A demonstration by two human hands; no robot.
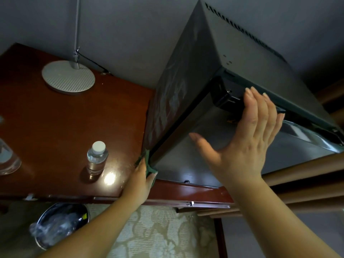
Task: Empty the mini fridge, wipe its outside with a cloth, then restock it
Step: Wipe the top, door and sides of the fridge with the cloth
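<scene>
The dark grey mini fridge (238,58) stands on a reddish wooden desk (65,127), its door shut. Wet streaks show on its left side wall. My left hand (142,178) presses a green cloth (149,164) against the fridge's lower front-left corner, fingers wrapped round the cloth. My right hand (247,135) lies flat with straight fingers on the top edge of the door, over the black hinge cover (225,97). A clear water bottle (96,158) with a white cap stands on the desk left of the fridge.
A round grey lamp base (68,77) with its pole sits at the back of the desk. Part of another clear bottle (7,159) shows at the left edge. Below the desk stands a metal bin (59,224) lined with plastic, on patterned carpet. Wooden slats run at right.
</scene>
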